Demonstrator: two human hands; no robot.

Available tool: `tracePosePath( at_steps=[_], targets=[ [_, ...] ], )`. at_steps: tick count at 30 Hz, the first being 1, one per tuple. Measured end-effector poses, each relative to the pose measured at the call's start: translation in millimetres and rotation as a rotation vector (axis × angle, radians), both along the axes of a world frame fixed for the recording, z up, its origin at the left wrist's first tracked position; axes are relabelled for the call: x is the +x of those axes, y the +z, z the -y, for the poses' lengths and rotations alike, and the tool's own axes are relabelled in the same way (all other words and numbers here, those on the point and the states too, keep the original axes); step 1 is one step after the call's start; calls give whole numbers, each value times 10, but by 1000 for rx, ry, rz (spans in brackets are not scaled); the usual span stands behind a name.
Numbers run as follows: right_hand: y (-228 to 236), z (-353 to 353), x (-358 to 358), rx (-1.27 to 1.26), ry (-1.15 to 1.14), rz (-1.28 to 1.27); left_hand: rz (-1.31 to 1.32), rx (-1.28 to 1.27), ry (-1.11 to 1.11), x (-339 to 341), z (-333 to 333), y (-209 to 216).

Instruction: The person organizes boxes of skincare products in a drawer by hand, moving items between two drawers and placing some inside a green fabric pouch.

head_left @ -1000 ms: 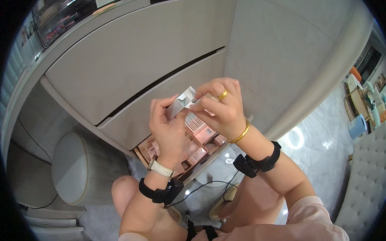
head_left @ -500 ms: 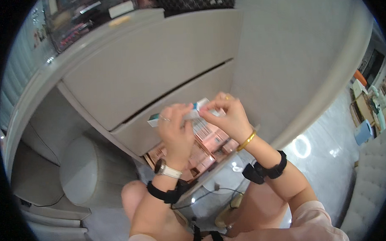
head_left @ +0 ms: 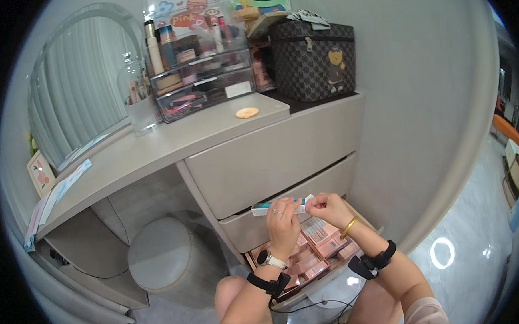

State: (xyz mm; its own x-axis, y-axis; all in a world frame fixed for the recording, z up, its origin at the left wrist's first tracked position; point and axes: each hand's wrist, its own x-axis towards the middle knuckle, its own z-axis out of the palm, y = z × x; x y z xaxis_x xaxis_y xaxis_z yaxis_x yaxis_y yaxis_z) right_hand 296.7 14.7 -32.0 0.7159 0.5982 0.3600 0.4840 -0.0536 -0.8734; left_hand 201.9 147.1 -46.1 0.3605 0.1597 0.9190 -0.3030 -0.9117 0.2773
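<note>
A slim white and teal box (head_left: 262, 209) lies crosswise in my left hand (head_left: 283, 224), whose fingers are closed round its middle. At the box's right end, my right hand (head_left: 330, 209) is pinched on the white end, thumb against fingertips; exactly what the fingertips grip is partly hidden. Below both hands, a drawer (head_left: 303, 288) is pulled out. Inside it lie several pink boxes (head_left: 322, 230) and an open pink tray (head_left: 302, 267) of small packages, partly covered by my left forearm.
Above the drawer, a grey vanity top (head_left: 179, 143) carries a clear cosmetics organiser (head_left: 202, 78), a round mirror (head_left: 91, 82), a round tan disc (head_left: 247, 113) and a dark patterned case (head_left: 307, 63). A round grey stool (head_left: 160, 254) stands left. A cable (head_left: 310, 307) crosses the floor.
The view has tilted up, showing the vanity top and mirror. Both hands stay on the slim box, which sits lower and further right in the picture.
</note>
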Motion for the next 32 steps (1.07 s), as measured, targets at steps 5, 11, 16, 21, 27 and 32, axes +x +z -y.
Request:
tracePosePath(
  at_steps=[5,11,16,21,27,32],
  targets=[
    [607,-248,253,-231,112,158,4,-74,125,-166,-108,302],
    [1438,-414,311,-466,68,351,77,-250,293,-190,-379,381],
    [1709,-398,335,-477,54,379,122,-319,225,-81,-395,369],
    [1659,-636,71,-297,128,305,140,-456,187,-109,-297,472],
    [1984,-608,5,-318,15,339,131,-527,153,-158,-314,478],
    [2543,-661,77,-200,85,156,135,-688,-13,-153,-512,335]
  ],
)
